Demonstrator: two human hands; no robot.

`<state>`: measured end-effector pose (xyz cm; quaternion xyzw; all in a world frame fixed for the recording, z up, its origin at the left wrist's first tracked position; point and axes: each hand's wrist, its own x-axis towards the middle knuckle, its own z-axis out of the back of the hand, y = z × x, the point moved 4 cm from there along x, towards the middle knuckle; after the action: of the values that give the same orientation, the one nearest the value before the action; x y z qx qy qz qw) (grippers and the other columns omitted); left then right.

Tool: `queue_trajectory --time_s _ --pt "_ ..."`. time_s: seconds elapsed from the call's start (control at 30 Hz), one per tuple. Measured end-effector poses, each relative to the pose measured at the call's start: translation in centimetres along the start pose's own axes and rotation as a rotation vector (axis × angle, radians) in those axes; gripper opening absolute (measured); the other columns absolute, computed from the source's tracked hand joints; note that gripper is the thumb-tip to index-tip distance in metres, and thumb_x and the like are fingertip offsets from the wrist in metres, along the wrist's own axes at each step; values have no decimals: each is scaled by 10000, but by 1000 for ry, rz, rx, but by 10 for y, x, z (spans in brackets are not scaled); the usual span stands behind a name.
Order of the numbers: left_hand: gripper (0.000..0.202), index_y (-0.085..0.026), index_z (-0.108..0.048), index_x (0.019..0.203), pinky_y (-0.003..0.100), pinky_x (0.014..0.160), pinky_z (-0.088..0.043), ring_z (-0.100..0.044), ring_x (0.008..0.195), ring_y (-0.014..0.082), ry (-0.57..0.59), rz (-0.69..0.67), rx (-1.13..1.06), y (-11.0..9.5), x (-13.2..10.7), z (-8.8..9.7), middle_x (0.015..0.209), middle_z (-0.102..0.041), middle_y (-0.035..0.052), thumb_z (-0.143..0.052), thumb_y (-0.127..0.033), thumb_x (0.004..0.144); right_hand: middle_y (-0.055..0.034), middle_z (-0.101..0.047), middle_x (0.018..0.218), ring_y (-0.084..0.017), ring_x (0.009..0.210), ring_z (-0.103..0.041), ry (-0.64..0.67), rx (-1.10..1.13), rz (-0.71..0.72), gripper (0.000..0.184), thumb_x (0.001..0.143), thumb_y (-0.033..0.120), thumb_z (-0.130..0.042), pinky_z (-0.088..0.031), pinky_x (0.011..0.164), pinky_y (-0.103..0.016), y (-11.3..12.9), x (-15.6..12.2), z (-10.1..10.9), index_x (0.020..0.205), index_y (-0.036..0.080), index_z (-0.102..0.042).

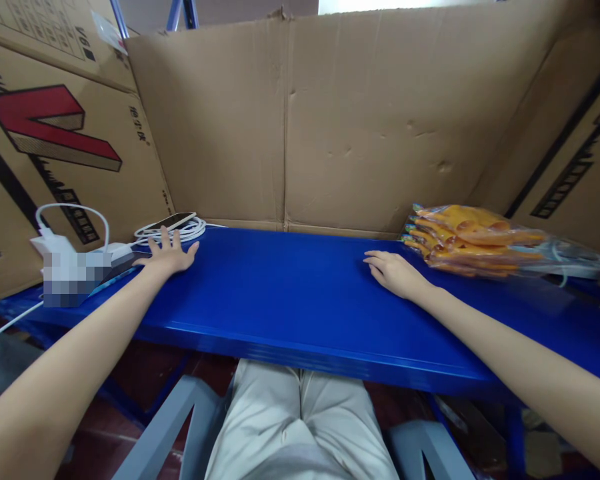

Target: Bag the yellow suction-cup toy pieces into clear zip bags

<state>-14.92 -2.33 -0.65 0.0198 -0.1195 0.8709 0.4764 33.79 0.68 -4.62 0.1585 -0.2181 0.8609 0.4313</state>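
Observation:
My left hand [169, 254] lies flat on the blue table [290, 293] at the left, fingers spread and empty, just in front of a phone [173, 221] resting on a coil of white cable [180, 231]. My right hand [393, 271] rests palm down on the table at the right, fingers stretched toward the left, holding nothing. A little to its right lies a stack of clear plastic bags with orange items [473, 240] inside.
Cardboard sheets [330, 120] wall in the table at the back and both sides. A white charger with cable [55, 243] sits at the far left. My legs and a grey stool [180, 420] show below the table's front edge.

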Motion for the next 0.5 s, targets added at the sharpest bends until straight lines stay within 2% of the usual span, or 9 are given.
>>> queue_trajectory --time_s 0.13,0.33,0.5 --pt "827 -160 -76 1565 733 1068 -168 27 1481 396 46 40 3 9 10 0 1615 164 52 -160 -646 902 -160 -677 1190 -268 1059 -661 15 18 -24 363 914 176 -386 -536 892 -427 -1 0 -1 1083 116 -701" --pt "846 -123 -95 1561 680 1091 -194 21 1473 423 11 24 -34 20 37 -11 1632 99 114 -194 -644 902 -143 -684 1179 -256 1046 -664 20 42 -51 357 916 185 -387 -540 886 -412 -3 0 -3 1070 136 -704" --pt "841 -130 -102 1559 689 1093 -185 31 1475 409 20 29 -49 21 34 -9 1638 80 100 -180 -653 905 -135 -690 1159 -246 1040 -666 33 63 -70 353 919 197 -386 -537 899 -400 -5 0 -5 1059 147 -706"
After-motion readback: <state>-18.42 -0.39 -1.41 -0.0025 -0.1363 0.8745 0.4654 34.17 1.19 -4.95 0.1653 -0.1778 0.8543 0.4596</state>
